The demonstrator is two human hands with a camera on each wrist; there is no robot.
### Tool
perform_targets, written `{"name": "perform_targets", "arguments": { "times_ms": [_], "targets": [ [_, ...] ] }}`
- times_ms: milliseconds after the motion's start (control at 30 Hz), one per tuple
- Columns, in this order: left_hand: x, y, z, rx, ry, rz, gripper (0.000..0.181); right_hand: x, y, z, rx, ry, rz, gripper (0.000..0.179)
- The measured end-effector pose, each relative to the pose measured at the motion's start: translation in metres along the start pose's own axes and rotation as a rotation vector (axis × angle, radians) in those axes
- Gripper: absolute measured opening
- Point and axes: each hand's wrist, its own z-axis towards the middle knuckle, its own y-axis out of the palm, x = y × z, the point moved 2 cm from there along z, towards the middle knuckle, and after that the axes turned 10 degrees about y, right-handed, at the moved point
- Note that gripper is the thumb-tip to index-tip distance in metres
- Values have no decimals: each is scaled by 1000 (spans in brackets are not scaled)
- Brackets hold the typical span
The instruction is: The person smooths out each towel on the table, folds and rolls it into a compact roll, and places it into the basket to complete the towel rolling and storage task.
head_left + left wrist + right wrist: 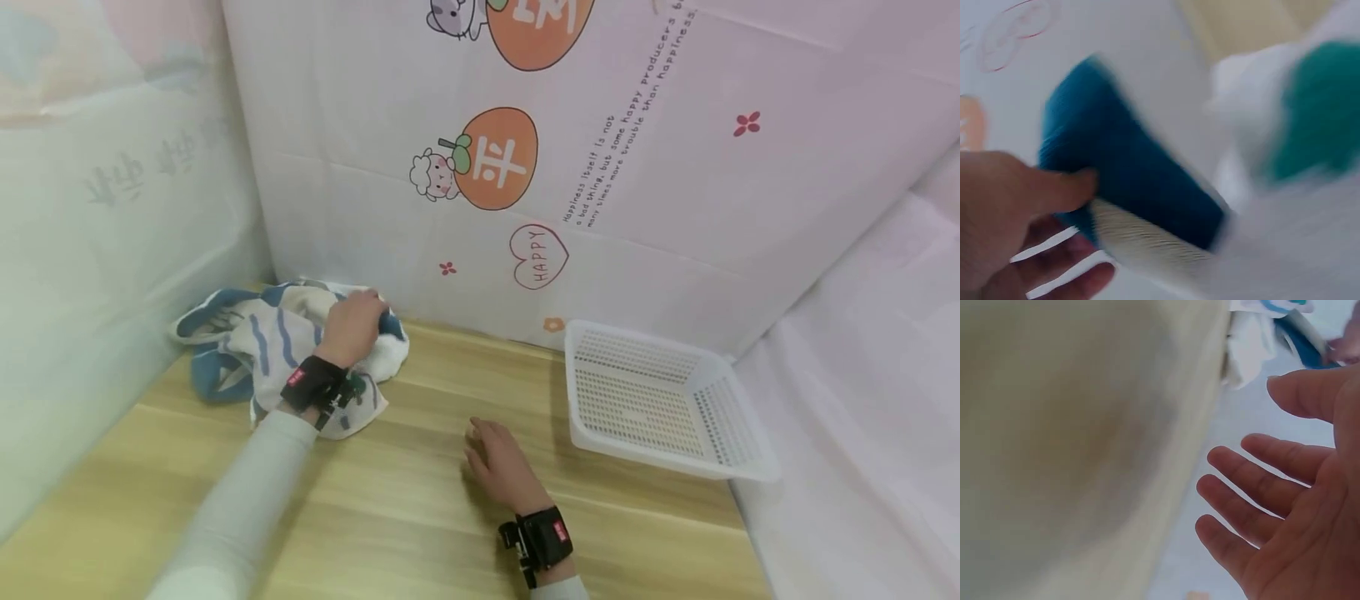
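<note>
A crumpled heap of cloth [273, 337], white with blue stripes and blue patches, lies at the back left of the table. Over its right side is my left hand [354, 327], and the left wrist view shows thumb and fingers pinching a blue-and-white edge of cloth [1125, 150]. A blurred green patch [1322, 112] shows on the fabric beside it. How many pieces make up the heap I cannot tell. My right hand [506, 467] hovers over the middle of the table, its fingers [1254, 481] relaxed and spread in the right wrist view, holding nothing.
A white perforated plastic basket [573, 392] stands at the back right, near the wall. Printed white sheets [337, 208] hang behind and along both sides of the wooden table [375, 500].
</note>
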Motion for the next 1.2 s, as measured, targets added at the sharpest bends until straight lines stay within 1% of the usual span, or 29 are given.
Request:
{"name": "perform_targets", "arguments": {
  "times_ms": [100,167,233,300,333,367,400,433,467,500,567,633,667,700,733,767,833,900,933,1000,1067,1133,1200],
  "targets": [
    [8,-38,6,179,-11,-70,25,-15,-10,15,7,-37,11,57],
    [15,-64,11,304,0,-116,28,-26,-21,28,4,-43,30,62],
    [26,-89,14,419,26,-163,28,-40,-35,41,13,-55,49,68],
    [43,-108,15,514,79,-200,28,-54,-52,52,29,-70,53,74],
    [53,-113,14,544,114,-220,28,-62,-60,56,41,-86,56,78],
    [63,-117,11,562,154,-237,28,-69,-68,59,58,-108,59,82],
    [74,-118,8,571,192,-251,29,-76,-76,62,77,-129,70,85],
    [84,-116,4,568,238,-261,30,-83,-82,63,101,-154,83,88],
    [93,-112,-1,551,279,-279,30,-88,-87,64,120,-173,99,90],
    [101,-106,-7,526,315,-304,31,-94,-91,65,145,-209,123,92],
    [114,-88,-21,454,380,-351,32,-101,-94,63,195,-293,184,88],
    [119,-69,-35,381,412,-411,29,-100,-92,59,249,-367,215,72],
    [119,-60,-43,352,410,-437,30,-98,-90,57,269,-396,212,62],
    [117,-52,-49,332,404,-443,32,-95,-87,54,283,-421,206,52],
    [113,-44,-55,315,395,-434,36,-89,-83,51,290,-430,197,46],
    [109,-36,-60,291,380,-425,41,-81,-80,46,290,-420,180,42],
    [97,-22,-67,237,342,-382,52,-65,-76,34,270,-390,157,42],
    [83,-9,-70,136,292,-321,62,-48,-74,24,252,-364,150,41],
    [76,-3,-70,72,272,-292,63,-41,-75,19,253,-352,155,41],
    [61,7,-67,-64,227,-242,62,-29,-82,10,277,-342,163,42],
    [48,15,-64,-177,176,-194,57,-21,-91,5,332,-348,146,43],
    [36,20,-62,-248,149,-147,52,-17,-103,3,372,-355,134,44],
    [26,23,-63,-278,131,-105,45,-14,-112,5,390,-362,117,45]
  ]
}}
